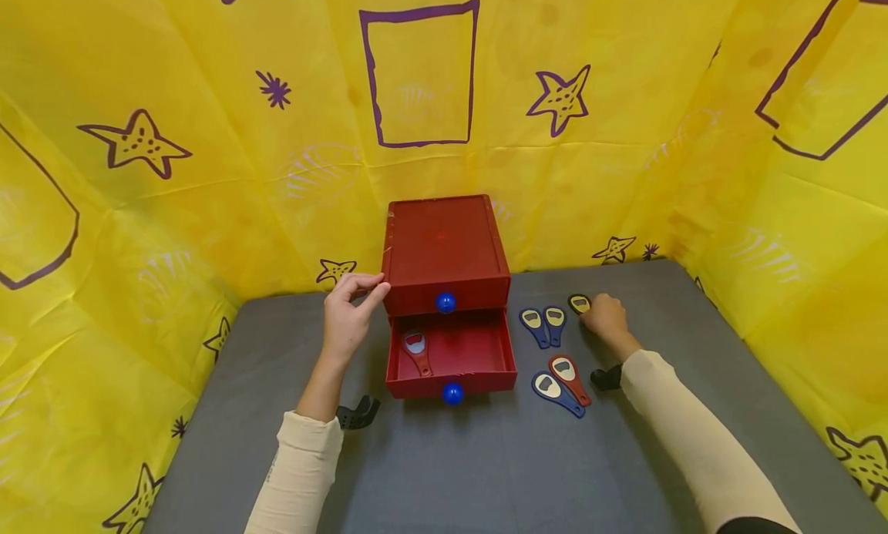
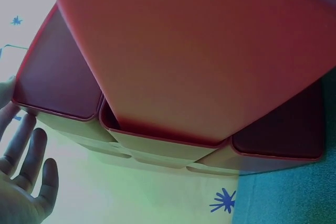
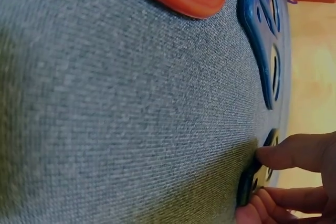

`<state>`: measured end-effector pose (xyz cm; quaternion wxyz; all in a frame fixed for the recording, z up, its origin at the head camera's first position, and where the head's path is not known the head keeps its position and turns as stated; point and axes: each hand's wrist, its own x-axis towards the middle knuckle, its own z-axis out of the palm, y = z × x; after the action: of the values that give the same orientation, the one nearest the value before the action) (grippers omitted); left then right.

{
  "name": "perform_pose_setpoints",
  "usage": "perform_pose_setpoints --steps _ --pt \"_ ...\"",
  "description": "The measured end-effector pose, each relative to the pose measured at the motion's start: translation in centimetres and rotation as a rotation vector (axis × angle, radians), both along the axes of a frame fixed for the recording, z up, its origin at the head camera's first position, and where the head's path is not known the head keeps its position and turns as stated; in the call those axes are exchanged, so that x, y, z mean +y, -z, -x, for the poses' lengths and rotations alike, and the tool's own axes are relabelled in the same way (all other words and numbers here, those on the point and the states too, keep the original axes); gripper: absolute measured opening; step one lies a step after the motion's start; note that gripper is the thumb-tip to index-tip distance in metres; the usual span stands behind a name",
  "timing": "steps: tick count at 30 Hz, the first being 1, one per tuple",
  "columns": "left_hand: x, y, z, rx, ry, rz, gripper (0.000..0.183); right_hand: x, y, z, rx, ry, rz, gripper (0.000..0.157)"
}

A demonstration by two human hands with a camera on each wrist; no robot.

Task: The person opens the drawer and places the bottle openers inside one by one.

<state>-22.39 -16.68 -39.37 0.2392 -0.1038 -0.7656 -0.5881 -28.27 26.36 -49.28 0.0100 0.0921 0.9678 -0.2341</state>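
Note:
A red two-drawer box stands on the grey table. Its lower drawer is pulled out, with a red bottle opener lying at its left side; the upper one is closed. My left hand touches the box's left front edge with thumb and fingertips, the other fingers loosely extended in the left wrist view. To the right of the box, my right hand pinches a black bottle opener at table level. In the right wrist view the thumb presses on its handle; the fingers partly cover it.
Two blue bottle openers lie side by side right of the box. Nearer, a red opener rests next to another blue opener. A yellow patterned cloth rises behind and beside the table. Black wrist devices sit below both wrists.

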Motion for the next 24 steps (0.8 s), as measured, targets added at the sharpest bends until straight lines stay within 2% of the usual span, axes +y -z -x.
perform_pose_setpoints --steps 11,18,20,24 --pt "0.0 0.1 0.0 0.019 -0.001 0.012 0.022 0.8 0.4 -0.2 0.009 0.016 0.048 0.036" --pt "0.0 0.0 0.0 -0.018 -0.005 0.007 0.024 1.1 0.5 -0.4 0.033 0.033 0.085 0.028" --pt "0.1 -0.2 -0.2 -0.029 -0.005 0.013 0.024 1.1 0.5 -0.5 0.04 0.029 0.092 0.027" --pt "0.6 -1.6 -1.3 -0.027 -0.001 0.025 0.024 1.1 0.0 -0.8 0.051 0.013 0.118 0.029"
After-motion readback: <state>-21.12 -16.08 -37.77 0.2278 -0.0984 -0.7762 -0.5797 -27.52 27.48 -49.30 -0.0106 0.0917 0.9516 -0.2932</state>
